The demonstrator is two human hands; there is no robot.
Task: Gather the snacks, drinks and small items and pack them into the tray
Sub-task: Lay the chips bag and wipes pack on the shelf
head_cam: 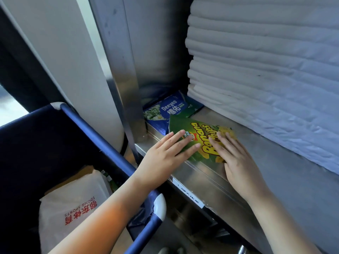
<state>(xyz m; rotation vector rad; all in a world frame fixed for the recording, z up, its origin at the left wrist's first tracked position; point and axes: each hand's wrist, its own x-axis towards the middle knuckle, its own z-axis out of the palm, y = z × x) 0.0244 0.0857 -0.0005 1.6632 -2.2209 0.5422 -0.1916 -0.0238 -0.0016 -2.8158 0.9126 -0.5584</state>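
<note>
Pressing my left hand (165, 153) and right hand (236, 160) flat, fingers straight, on the glossy green-and-yellow banana chips bag (200, 143) at the front edge of the brushed steel shelf (275, 171), partly over the blue wipes pack (168, 109), I could crush chips or slide it off.

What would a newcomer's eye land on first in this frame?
The bright green Banana Chips bag at centre, lying at the front edge of the metal shelf, with the left hand and right hand both laid flat on it. Just behind it, a blue Deeyeo pack sits in the back left corner, and a tall stack of folded white cloths fills the upper right.
</note>
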